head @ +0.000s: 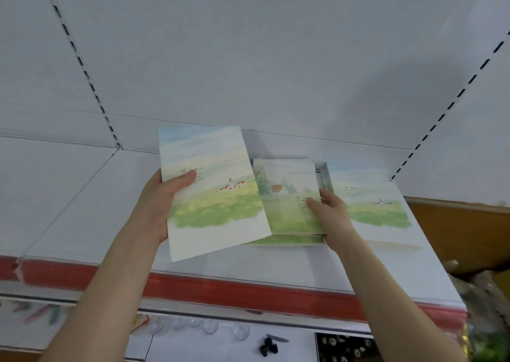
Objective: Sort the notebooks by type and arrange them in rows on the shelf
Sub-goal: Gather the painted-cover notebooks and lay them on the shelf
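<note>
The large notebook [215, 190], with its watercolour village and green meadow on the cover, sits in your left hand [162, 201]. It is raised off the shelf [96, 196] and tilted, with its top corner leaning left and its right edge overlapping the small notebook [287, 196] beside it. Your left hand pinches the large notebook's left edge, thumb flat across the cover and the fingers hidden behind it. The forearm comes up from the lower left. The small notebook, showing a house among trees, tops a short stack lying flat on the shelf near the back. Your right hand [331, 215] grips its right edge, thumb pressed on the cover and fingers curled around the side, with the forearm rising from the lower right. Just right of that hand, a third notebook [378, 209] with the meadow cover lies flat, its near end reaching towards the front. Bare shelf stretches wide to the left of the large notebook. A narrower band of it lies between the stack and the red strip [220, 290] along the front lip. The white back panel [248, 58] stands close behind the stack, with a slotted upright [80, 60] at its left. A wooden board [455, 229] bounds the right end.
</note>
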Tool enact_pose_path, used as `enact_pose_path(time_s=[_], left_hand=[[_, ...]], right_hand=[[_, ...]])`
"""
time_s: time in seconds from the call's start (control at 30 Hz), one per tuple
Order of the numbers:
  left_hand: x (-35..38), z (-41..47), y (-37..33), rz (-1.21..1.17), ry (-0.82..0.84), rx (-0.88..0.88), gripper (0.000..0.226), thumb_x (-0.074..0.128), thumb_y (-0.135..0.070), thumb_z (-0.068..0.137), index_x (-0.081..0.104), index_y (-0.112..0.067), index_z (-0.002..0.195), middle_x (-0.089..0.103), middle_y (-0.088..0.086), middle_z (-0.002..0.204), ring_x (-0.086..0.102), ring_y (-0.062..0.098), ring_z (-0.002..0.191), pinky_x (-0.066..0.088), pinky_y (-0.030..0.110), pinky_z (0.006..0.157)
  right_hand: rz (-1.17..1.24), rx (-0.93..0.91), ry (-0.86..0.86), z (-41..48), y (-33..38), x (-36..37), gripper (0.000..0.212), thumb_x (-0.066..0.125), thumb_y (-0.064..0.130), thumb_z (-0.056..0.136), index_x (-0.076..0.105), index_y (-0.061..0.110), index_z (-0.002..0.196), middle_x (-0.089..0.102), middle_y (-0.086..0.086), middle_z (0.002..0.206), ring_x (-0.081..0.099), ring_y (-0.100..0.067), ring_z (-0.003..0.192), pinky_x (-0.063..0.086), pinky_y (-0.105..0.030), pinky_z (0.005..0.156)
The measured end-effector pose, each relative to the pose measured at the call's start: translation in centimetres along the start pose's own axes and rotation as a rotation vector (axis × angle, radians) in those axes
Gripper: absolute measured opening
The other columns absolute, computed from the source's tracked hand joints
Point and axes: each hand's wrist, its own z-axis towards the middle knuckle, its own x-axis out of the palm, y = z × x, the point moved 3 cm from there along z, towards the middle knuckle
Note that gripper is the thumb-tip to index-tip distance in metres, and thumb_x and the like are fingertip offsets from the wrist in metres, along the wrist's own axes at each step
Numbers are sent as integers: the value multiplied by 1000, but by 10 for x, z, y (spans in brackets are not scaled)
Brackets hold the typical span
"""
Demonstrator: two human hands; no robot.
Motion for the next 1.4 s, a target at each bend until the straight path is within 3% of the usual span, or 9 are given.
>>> enact_pose_path(time_s=[0.13, 0.27, 0.6, 0.9, 1.03, 1.13, 1.17, 1.27, 1.4], left_hand=[[0, 6, -3, -7, 4, 15, 24, 57, -4, 85, 61, -13, 107, 69, 5, 98, 70, 19, 68, 55, 30, 51], [5, 10, -3, 1, 49, 1, 31, 58, -5, 84, 59, -10, 114, 68, 8, 104, 68, 25, 81, 58, 35, 59], [33, 17, 4, 3, 164, -36, 18, 57, -2, 84, 63, -14, 96, 72, 2, 84, 70, 18, 65, 56, 31, 52], [35, 26, 1, 25, 241, -36, 20, 56, -3, 84, 63, -14, 100, 73, 0, 82, 70, 18, 67, 57, 32, 54], [38, 29, -1, 29, 278, -42, 20, 55, -2, 85, 63, -15, 98, 73, 0, 82, 70, 19, 68, 57, 33, 55], [47, 30, 2, 31, 302, -54, 22, 56, -2, 84, 63, -14, 101, 73, 1, 85, 70, 19, 69, 57, 32, 54], [52, 30, 4, 36, 304, -56, 21, 56, -2, 84, 63, -15, 101, 72, 1, 86, 70, 18, 68, 57, 32, 54], [71, 29, 13, 40, 313, -62, 19, 56, -1, 85, 63, -16, 94, 72, 0, 80, 70, 17, 65, 57, 32, 53], [115, 26, 33, 44, 350, -100, 17, 56, 1, 84, 63, -14, 89, 72, 3, 77, 69, 19, 62, 57, 33, 53]], right_hand=[[14, 17, -14, 1, -4, 0, 26, 50, -2, 89, 61, 20, 79, 65, -2, 77, 62, -21, 68, 54, -38, 74], [-58, 15, -36, 8, 0, 0, 20, 50, -2, 88, 61, 14, 83, 62, -3, 76, 60, -19, 66, 52, -31, 66], [-553, -72, -28, 11, 3, 6, 23, 51, 11, 88, 54, 4, 110, 62, -12, 103, 58, -27, 91, 49, -37, 77], [-754, -113, -30, 13, 2, 10, 25, 52, 16, 90, 50, 5, 112, 55, -7, 97, 51, -24, 87, 39, -29, 72], [-722, -73, -21, 11, 4, 10, 10, 45, 15, 93, 50, 8, 96, 51, -3, 86, 50, -22, 82, 39, -30, 70], [-526, -126, -153, 3, 14, 3, 31, 44, 16, 96, 53, 5, 122, 58, -9, 117, 54, -22, 109, 42, -27, 90], [-436, -167, -216, -1, 20, -2, 30, 44, 15, 96, 55, 5, 122, 60, -9, 113, 55, -22, 105, 44, -25, 87], [-93, -205, -217, -11, 40, -16, 15, 48, 16, 95, 61, 14, 90, 61, -3, 84, 59, -18, 82, 50, -28, 74], [-52, -182, -80, -18, 59, -44, 11, 51, 29, 94, 59, 23, 91, 66, -3, 96, 66, -16, 83, 56, -32, 71]])
